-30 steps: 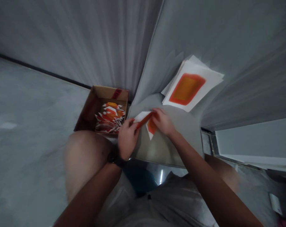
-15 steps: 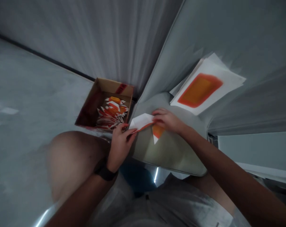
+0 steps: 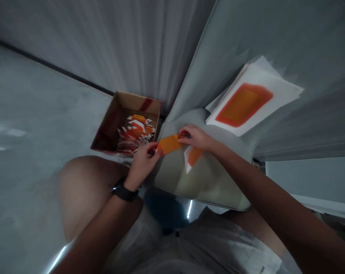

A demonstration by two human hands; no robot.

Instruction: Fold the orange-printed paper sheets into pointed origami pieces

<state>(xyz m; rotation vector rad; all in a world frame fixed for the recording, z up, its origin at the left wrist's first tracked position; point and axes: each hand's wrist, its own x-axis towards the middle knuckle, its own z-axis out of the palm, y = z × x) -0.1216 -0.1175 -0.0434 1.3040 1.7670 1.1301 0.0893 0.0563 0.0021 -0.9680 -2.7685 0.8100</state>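
Between my two hands is a folded piece of paper (image 3: 170, 144) with its orange side up. My left hand (image 3: 143, 163) pinches its left end between thumb and fingers, and a dark band is on that wrist. The right end is gripped by my right hand (image 3: 197, 137), fingers closed. Just below my right hand, another folded orange-and-white paper piece (image 3: 193, 156) lies on the pale seat (image 3: 212, 186); part of it is hidden by that hand.
Left of the seat stands an open cardboard box (image 3: 106, 127) with many folded orange-and-white paper pieces (image 3: 136, 135) inside. A stack of white sheets (image 3: 283, 89) printed with an orange rectangle rests against the seat's back. A grey curtain (image 3: 126, 42) hangs behind.
The held paper has turned over from its white side to its orange side. Both hands remain on its ends, and my right hand sits slightly higher.
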